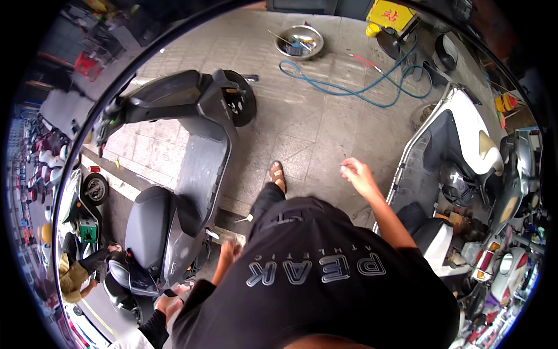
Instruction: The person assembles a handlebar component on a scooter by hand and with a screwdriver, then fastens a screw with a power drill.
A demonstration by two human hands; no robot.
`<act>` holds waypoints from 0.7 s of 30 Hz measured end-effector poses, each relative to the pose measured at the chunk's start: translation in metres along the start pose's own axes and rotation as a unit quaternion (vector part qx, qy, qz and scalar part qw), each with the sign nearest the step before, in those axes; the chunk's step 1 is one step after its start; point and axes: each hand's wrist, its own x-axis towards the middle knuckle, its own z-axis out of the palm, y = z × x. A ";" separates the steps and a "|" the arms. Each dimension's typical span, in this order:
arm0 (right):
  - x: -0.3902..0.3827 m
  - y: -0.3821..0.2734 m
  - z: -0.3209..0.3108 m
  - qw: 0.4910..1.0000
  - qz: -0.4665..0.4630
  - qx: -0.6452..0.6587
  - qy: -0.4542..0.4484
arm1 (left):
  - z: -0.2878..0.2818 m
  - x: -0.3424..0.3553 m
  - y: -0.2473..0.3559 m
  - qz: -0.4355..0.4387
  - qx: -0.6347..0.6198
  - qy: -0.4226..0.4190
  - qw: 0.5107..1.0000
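My right hand [357,175] is held out over the paving with its fingertips pinched together. Whatever may be between them is too small to make out. My left hand [231,247] hangs low beside a dark grey scooter [203,154], close to its footboard edge. Blur hides its fingers, so I cannot tell what they do. The scooter's black seat [150,224] lies to the left of that hand, and its front wheel [238,98] points away from me.
A white scooter [465,125] stands on the right. Ahead, a metal basin [299,42] holds small items, and a blue hose [354,93] loops over the paving. Another person's hand [167,305] is at the lower left, behind the grey scooter; a person in tan [72,279] sits farther left.
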 end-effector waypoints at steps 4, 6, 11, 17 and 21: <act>0.088 0.142 0.006 0.993 0.096 -0.042 -0.055 | -0.017 0.181 0.279 -0.220 -0.122 0.002 0.968; 0.106 0.195 -0.022 0.974 0.222 -0.044 -0.019 | -0.020 0.257 0.373 -0.156 -0.103 0.008 0.982; 0.150 0.229 -0.078 0.819 0.392 0.416 -0.053 | -0.039 0.387 0.537 -0.011 -0.140 0.020 0.990; 0.359 0.115 -0.105 0.920 0.351 0.153 0.080 | -0.040 0.455 0.491 -0.036 -0.179 -0.104 0.978; 0.514 -0.015 -0.161 0.963 0.217 0.160 0.030 | 0.004 0.416 0.501 -0.282 -0.055 -0.043 0.957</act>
